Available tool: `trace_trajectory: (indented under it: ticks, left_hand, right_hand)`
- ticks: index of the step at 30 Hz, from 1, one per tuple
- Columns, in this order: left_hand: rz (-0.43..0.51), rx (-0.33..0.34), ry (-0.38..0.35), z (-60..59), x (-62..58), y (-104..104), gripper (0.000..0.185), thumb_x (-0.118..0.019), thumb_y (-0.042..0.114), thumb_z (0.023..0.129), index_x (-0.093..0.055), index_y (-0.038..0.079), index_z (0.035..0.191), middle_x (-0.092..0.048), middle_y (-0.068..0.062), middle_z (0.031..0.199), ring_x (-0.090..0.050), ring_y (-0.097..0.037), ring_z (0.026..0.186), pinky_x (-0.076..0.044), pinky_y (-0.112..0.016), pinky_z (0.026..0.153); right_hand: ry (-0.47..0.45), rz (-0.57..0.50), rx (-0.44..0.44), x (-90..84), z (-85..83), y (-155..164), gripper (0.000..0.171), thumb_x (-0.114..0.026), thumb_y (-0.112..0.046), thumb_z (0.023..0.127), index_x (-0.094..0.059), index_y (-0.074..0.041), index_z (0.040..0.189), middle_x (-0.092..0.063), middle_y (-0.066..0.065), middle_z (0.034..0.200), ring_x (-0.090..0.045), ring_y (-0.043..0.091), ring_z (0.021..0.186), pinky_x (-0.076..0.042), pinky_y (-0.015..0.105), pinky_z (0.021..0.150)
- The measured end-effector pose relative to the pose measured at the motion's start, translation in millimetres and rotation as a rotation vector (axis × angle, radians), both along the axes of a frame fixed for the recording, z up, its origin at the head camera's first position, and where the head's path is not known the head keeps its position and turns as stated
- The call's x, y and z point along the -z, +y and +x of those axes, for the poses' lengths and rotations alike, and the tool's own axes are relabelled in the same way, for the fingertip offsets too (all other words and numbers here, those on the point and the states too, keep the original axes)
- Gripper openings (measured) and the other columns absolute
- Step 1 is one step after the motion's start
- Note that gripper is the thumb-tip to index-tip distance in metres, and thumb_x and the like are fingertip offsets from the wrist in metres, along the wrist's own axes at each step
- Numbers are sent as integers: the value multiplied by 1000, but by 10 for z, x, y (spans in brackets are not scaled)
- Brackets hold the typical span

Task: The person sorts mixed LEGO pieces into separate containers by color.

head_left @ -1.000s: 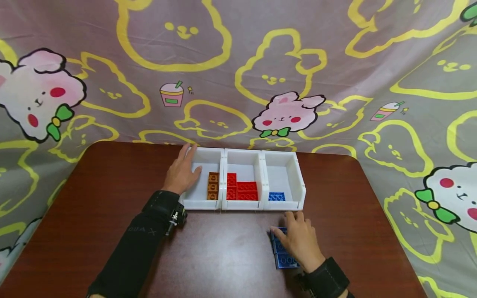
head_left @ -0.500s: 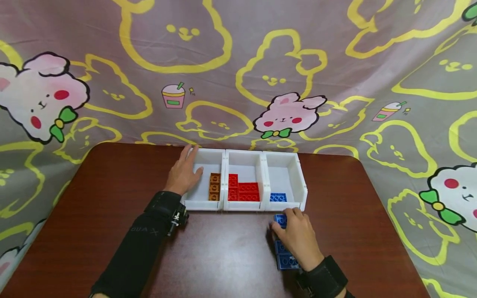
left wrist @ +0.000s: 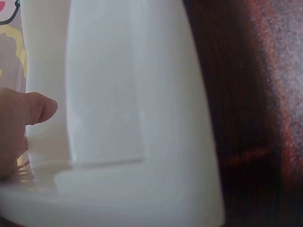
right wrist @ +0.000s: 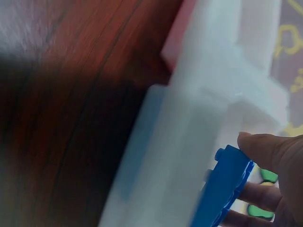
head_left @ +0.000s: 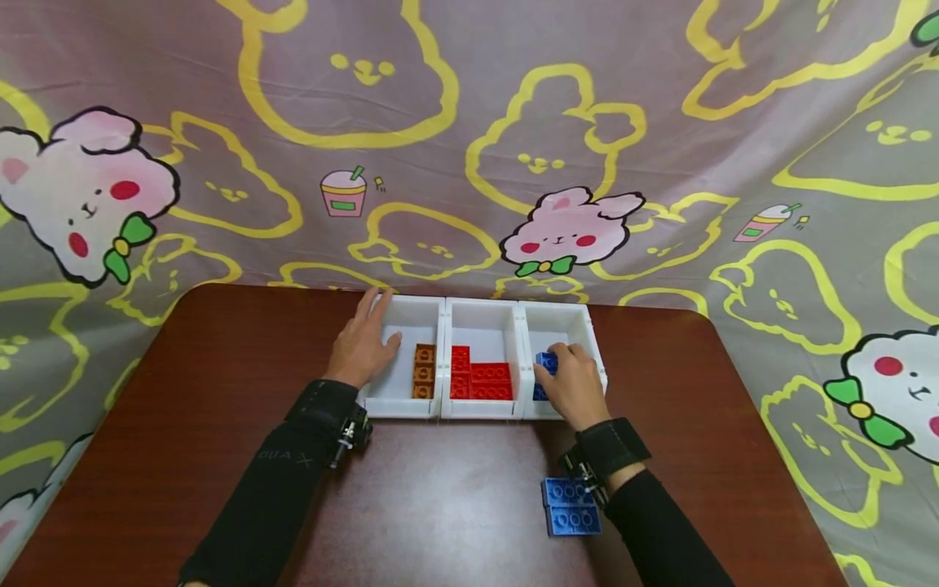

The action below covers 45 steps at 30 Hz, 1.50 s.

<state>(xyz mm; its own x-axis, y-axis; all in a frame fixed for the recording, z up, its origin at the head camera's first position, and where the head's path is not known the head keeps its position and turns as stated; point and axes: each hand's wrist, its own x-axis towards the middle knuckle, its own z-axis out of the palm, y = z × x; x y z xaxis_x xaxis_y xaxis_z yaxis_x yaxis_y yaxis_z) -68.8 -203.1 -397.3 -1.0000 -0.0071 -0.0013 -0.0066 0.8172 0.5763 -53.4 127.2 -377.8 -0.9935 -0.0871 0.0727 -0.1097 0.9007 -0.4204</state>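
My right hand (head_left: 578, 387) pinches a blue toy brick (right wrist: 227, 182) between thumb and fingers, over the right white bin (head_left: 539, 410). Another blue brick (head_left: 540, 393) shows below it in that bin, partly covered by the hand. My left hand (head_left: 358, 346) rests with fairly straight fingers along the left wall of the left bin (head_left: 399, 408); its thumb (left wrist: 41, 108) shows over the wall in the left wrist view. Brown bricks (head_left: 423, 372) line that bin's right side. Red bricks (head_left: 490, 381) lie in the middle bin (head_left: 480, 409).
Two blue bricks (head_left: 572, 507) lie side by side on the dark wooden table (head_left: 447, 505), near my right forearm. The three bins stand joined in a row towards the table's back edge. A patterned curtain (head_left: 411, 163) hangs behind.
My right hand has lifted a blue brick from the group on the table and carried it forward over the right bin. My left hand has stayed in place.
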Motion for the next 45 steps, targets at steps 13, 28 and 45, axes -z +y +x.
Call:
trace_trajectory:
  ticks: [13, 28, 45]
  left_hand:
    - [14, 7, 11, 1, 11, 29, 76, -61, 20, 104, -21, 10, 168, -13, -17, 175, -50, -54, 134, -44, -68, 105]
    - [20, 7, -2, 4, 29, 8, 75, -60, 20, 105, -20, 10, 168, -12, -16, 175, -50, -55, 134, -43, -69, 106]
    - [-6, -2, -2, 1, 7, 12, 75, -60, 20, 105, -19, 10, 168, -12, -17, 175, -49, -55, 134, -44, -68, 105]
  right_hand:
    - [36, 79, -105, 232, -140, -8, 24, -59, -10, 102, -76, 6, 102, -72, 29, 97, -67, 48, 97, -52, 60, 89]
    - [-170, -5, -153, 113, -8, 37, 37, -48, -7, 108, -60, 7, 140, -59, 34, 137, -55, 53, 127, -41, 64, 109]
    - [-227, 207, -10, -24, 1284, 167, 61, -88, -43, 83, -60, 0, 115, -58, 21, 98, -62, 39, 82, -54, 56, 67]
